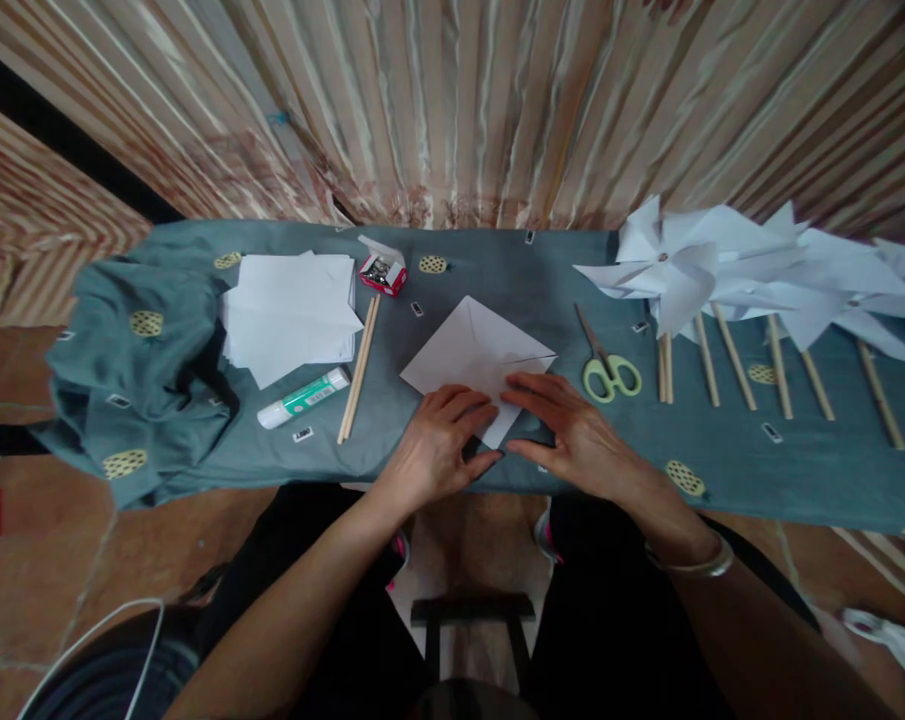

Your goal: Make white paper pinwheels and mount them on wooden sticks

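Note:
A white square sheet of paper (469,352) lies turned like a diamond on the teal cloth (527,280), folded along a crease near its right corner. My left hand (438,443) presses flat on the sheet's near corner. My right hand (568,428) lies flat beside it, fingertips on the folded edge. Both hands touch the paper with fingers spread; neither grips it.
A stack of white sheets (291,310), a glue stick (303,397), a wooden stick (360,366) and a small red box (382,270) lie at the left. Green-handled scissors (608,368) lie right of the paper. Several white paper pinwheels (729,275) on sticks fill the right. A striped curtain hangs behind.

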